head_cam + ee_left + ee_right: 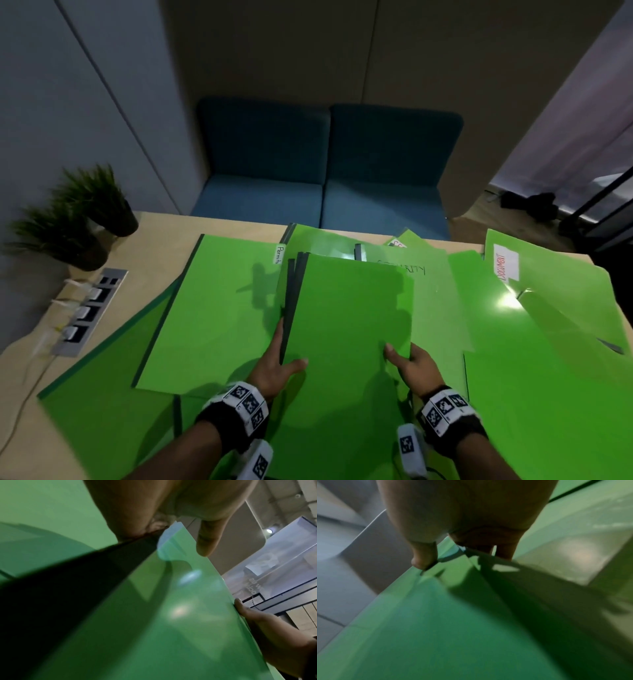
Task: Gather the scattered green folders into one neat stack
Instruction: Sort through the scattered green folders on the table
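Observation:
A bundle of green folders (349, 308) with dark spines is lifted above the table centre, held by both hands at its near end. My left hand (279, 363) grips the spine side, thumb on top and fingers under. My right hand (409, 363) pinches the right edge, thumb on the cover. In the left wrist view the thumb lies on the glossy green cover (171, 615); in the right wrist view the thumb presses the folder edge (436, 601). More green folders lie scattered: a large one at the left (212, 308), a labelled one (548, 281) at the right, others under the bundle.
Two potted plants (78, 219) stand at the table's far left corner. A grey power strip (87, 311) with plugged cables is set in the left edge. A blue sofa (325, 171) sits behind the table (164, 226). Padded walls enclose the booth.

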A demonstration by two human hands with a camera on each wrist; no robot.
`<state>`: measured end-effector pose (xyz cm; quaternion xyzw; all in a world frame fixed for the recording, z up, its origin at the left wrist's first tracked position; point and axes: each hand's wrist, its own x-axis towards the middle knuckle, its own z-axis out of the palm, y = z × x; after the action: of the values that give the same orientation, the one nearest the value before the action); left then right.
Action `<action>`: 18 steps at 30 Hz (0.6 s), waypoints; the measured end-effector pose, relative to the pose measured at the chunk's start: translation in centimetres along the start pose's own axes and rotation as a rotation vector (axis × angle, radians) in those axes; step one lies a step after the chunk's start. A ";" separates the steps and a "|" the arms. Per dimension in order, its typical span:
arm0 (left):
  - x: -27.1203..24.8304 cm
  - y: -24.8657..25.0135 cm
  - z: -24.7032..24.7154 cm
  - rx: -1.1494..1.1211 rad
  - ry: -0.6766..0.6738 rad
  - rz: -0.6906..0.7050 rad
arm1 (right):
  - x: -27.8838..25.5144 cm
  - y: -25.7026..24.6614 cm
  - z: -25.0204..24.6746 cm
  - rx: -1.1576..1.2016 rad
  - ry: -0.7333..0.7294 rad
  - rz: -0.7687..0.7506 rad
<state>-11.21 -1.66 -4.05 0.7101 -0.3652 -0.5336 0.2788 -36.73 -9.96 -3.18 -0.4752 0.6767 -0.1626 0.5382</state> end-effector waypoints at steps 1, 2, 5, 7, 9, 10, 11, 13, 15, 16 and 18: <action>-0.1 -0.3 0.1 0.020 -0.015 -0.008 | 0.5 0.3 -0.1 -0.009 0.020 -0.008; -0.2 -0.7 0.3 0.049 -0.035 -0.015 | 0.4 0.0 -0.1 0.012 0.054 -0.016; -0.8 -1.7 1.2 0.087 -0.088 -0.057 | -0.4 -0.5 0.2 0.093 0.076 -0.021; -0.9 -1.7 0.6 0.058 -0.105 -0.060 | -0.5 -0.2 0.3 0.170 0.027 -0.002; -0.4 -1.1 -1.5 0.078 -0.072 0.030 | -0.6 -0.1 0.2 0.214 0.037 0.024; 0.2 -1.0 -3.1 0.090 0.034 0.078 | -0.3 0.0 0.1 0.225 0.060 0.035; 1.0 -1.2 -5.2 0.092 0.208 0.090 | 0.0 0.1 -0.1 0.231 0.089 0.037; 2.3 -2.7 -10.0 0.191 0.586 -0.024 | 0.5 0.4 -0.3 0.251 0.125 0.052; 2.4 -5.3 -14.4 0.338 0.701 -0.353 | 1.0 0.7 -0.3 0.257 0.140 0.092; 2.2 -6.8 -16.0 0.373 0.680 -0.490 | 1.1 0.8 -0.3 0.247 0.143 0.108; 1.4 -8.5 -17.4 0.378 0.616 -0.585 | 1.2 1.0 -0.3 0.236 0.164 0.116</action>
<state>7.61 2.17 -6.73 0.9470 -0.1406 -0.2782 0.0775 -37.40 -10.57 -4.50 -0.3539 0.7210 -0.2482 0.5416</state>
